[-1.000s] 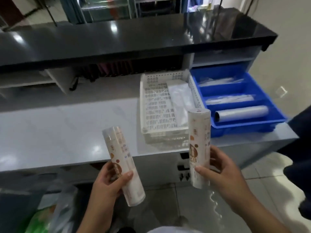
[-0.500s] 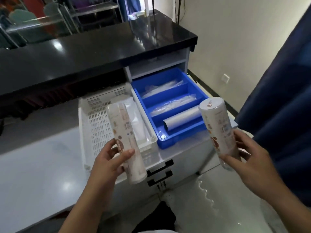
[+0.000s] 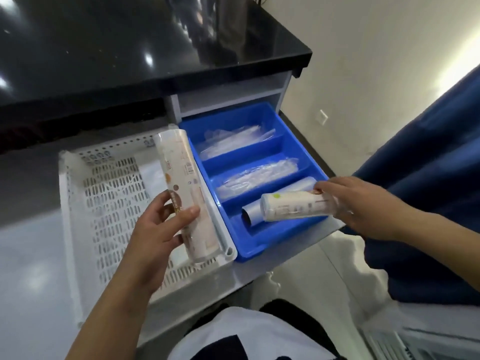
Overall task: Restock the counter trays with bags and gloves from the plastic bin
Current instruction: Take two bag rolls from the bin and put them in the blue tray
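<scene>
My left hand (image 3: 158, 232) grips a white printed roll of bags (image 3: 181, 178), held lengthwise above the right side of the white perforated tray (image 3: 78, 203). My right hand (image 3: 361, 203) holds a second printed roll (image 3: 291, 206) by its end, lying sideways over the nearest compartment of the blue divided tray (image 3: 259, 248). A plain grey roll (image 3: 262, 209) lies in that compartment, partly under the printed roll. The two farther compartments hold clear plastic bags or gloves (image 3: 257, 175).
Both trays sit on a grey counter (image 3: 31, 255) below a black glossy upper counter (image 3: 130, 48). A blue curtain (image 3: 428, 152) hangs at the right. The counter's front edge runs just below the trays, with tiled floor (image 3: 311, 276) beyond.
My view moved closer to the trays. My right hand swung its roll from upright down to sideways over the blue tray's near compartment. My left hand stayed over the white tray with its roll.
</scene>
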`<state>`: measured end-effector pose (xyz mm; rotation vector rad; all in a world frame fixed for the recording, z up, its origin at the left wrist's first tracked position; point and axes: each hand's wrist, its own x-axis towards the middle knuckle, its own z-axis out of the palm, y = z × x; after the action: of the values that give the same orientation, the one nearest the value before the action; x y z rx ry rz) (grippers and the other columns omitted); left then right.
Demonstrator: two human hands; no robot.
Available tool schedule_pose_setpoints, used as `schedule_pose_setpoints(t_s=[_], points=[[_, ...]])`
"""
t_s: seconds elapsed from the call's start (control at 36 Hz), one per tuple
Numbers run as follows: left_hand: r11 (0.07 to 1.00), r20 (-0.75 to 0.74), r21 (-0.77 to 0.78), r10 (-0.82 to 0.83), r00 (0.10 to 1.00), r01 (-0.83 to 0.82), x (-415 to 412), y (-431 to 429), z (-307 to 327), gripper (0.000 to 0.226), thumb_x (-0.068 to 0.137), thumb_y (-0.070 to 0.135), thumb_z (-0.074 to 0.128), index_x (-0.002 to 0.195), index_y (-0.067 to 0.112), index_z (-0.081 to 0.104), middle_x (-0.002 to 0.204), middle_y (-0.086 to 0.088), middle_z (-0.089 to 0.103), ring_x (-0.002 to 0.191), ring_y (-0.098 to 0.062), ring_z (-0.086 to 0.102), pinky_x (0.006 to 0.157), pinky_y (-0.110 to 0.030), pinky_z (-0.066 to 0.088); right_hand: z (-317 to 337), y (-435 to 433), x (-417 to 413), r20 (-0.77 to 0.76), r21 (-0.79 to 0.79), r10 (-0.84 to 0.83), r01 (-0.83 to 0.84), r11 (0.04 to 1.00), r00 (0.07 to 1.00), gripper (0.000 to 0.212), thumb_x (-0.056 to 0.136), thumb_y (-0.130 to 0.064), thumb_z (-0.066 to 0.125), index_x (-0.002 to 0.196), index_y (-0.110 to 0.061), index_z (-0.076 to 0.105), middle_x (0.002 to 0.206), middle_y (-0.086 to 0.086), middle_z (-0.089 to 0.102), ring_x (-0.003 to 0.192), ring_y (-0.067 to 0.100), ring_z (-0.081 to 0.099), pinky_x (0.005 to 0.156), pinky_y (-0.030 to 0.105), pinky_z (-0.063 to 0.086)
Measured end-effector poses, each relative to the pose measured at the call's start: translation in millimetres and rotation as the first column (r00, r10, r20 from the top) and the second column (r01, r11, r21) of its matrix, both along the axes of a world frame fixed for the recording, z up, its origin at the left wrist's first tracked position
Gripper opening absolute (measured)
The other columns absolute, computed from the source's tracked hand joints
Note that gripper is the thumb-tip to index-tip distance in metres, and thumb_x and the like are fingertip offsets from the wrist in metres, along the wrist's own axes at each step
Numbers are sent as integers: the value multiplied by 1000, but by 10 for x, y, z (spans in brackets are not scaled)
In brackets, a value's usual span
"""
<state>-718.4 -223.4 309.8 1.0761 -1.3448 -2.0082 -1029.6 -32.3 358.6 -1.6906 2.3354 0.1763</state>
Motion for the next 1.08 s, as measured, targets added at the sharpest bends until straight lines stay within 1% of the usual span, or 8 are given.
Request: schedule_pose_setpoints(t_s=[0.19,0.31,0.44,0.56,0.75,0.83,0.97,1.08], points=[[1000,-10,27,-2,1000,2,12,-60,-1,51,71,28,75,122,27,66,119,0,72,105,-18,71,73,-30,61,-120,-555,-260,67,331,195,-206,921,978,46,90,-32,59,132,-41,44,119,-11,55,102,12,54,90,32,49],[997,27,8,73,997,-73,-41,-50,4,58,69,30,75,126,24,63,119,0,72,107,-19,70,82,-39,58,-215,-780,-397,192,457,232,-296,838,954,50,86,-35,65,130,-44,44,108,-18,50,95,7,49,83,25,42],[977,48,-1,215,976,-215,-182,51,67,57,73,26,72,129,23,61,118,1,72,107,-19,70,84,-43,56,-373,-843,-503,274,426,298,-393,815,914,50,87,-35,63,133,-43,44,125,-12,57,101,9,50,84,24,40],[947,60,13,320,946,-321,-316,196,125,62,68,28,75,129,24,61,114,5,73,106,-16,70,82,-41,56,-498,-774,-582,371,388,263,-406,828,891,50,89,-28,57,136,-41,46,133,-11,56,116,13,54,98,30,44],[905,86,-15,425,901,-426,-460,443,164,63,67,30,77,128,24,62,115,5,72,106,-14,70,72,-30,60,-703,-578,-626,432,180,278,-384,906,858,39,96,-21,46,133,-29,56,134,-9,55,117,11,53,100,23,41],[888,110,-43,460,881,-459,-501,535,176,61,69,30,77,128,25,62,117,5,72,107,-14,70,70,-27,60,-771,-519,-613,439,93,280,-353,931,854,40,96,-19,45,134,-28,57,126,-5,51,107,15,55,92,25,44],[892,197,-138,452,870,-431,-616,630,242,58,62,35,81,118,30,66,115,5,72,104,-16,71,68,-24,59,-826,-468,-621,478,22,274,-323,946,835,43,94,-16,45,133,-29,58,121,-3,51,106,19,52,92,32,46],[938,320,-225,328,889,-266,-753,606,322,63,65,31,86,122,42,63,116,9,72,102,-14,71,75,-30,60,-796,-402,-644,508,-5,284,-327,945,813,42,96,-20,43,134,-30,57,134,-6,49,119,18,47,101,33,43]])
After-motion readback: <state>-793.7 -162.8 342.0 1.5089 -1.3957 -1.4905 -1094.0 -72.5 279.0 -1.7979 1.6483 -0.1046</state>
